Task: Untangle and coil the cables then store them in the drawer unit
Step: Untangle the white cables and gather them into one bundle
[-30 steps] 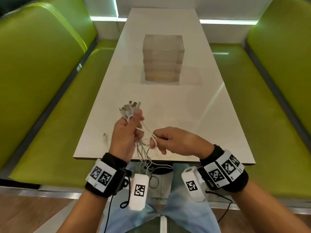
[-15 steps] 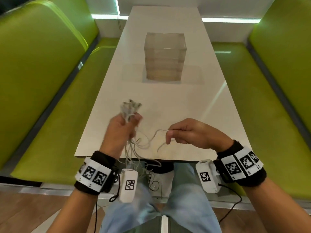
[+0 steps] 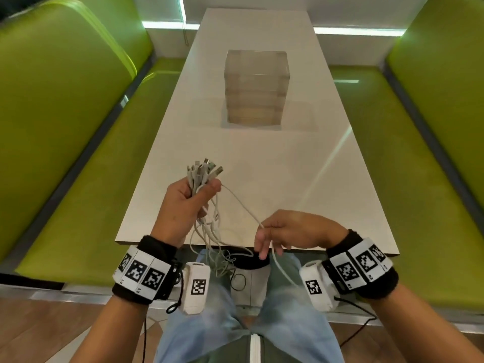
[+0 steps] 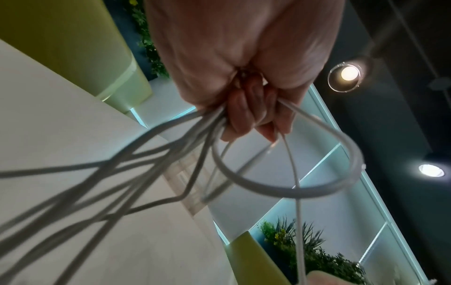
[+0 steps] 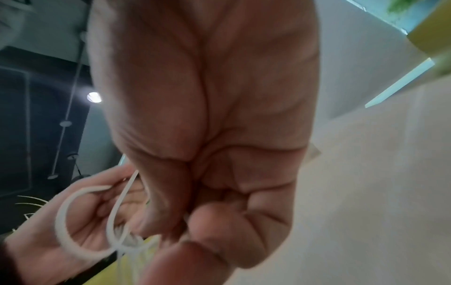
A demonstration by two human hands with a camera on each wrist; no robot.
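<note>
Setting: a dining or café-style booth, indoor. Green padded bench seats (image 3: 65,132) are running along both sides of the frame, their tall upholstered backs rising at upper left and upper right. A long pale table (image 3: 262,158) is stretching up the centre between them, with a translucent drawer unit (image 3: 256,87) standing on it. Lit strips (image 3: 358,31) are glowing along the wall at the top. Wood-look flooring (image 3: 39,328) is showing at lower left. Round ceiling lamps (image 4: 349,74) are shining at right in the left wrist view, and leafy plants (image 4: 317,256) are sitting in backlit shelving at its lower right.
</note>
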